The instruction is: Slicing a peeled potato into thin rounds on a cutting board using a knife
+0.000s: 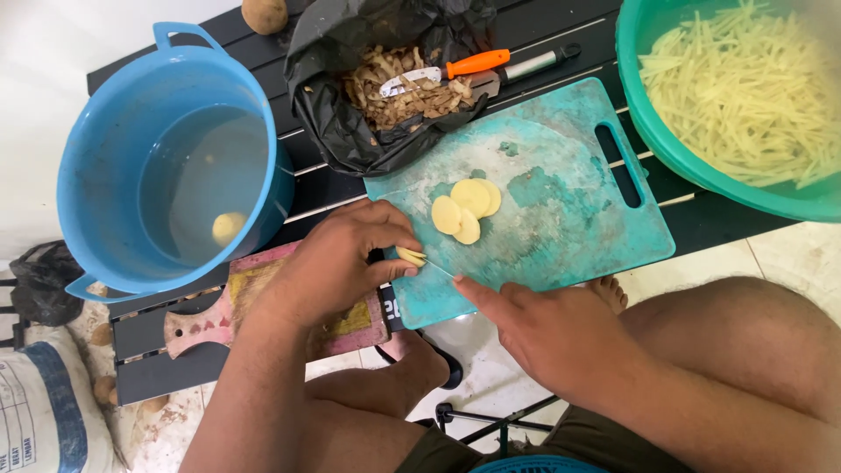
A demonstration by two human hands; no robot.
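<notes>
My left hand (346, 258) pinches a small peeled potato piece (410, 256) against the near left corner of a worn teal cutting board (561, 219). Just right of it, my right hand (547, 333) grips a knife, index finger stretched along the top. Only a thin sliver of the blade (440, 269) shows, right against the potato piece. Several round potato slices (467, 208) lie overlapping in the middle of the board.
A blue bucket (105, 158) of water with one peeled potato (228, 228) stands at left. Behind the board lie a black bag of peels (350, 131) and an orange-handled peeler (477, 63). A green basin (666, 149) holds potato strips (745, 88). A pink board (263, 298) lies under my left wrist.
</notes>
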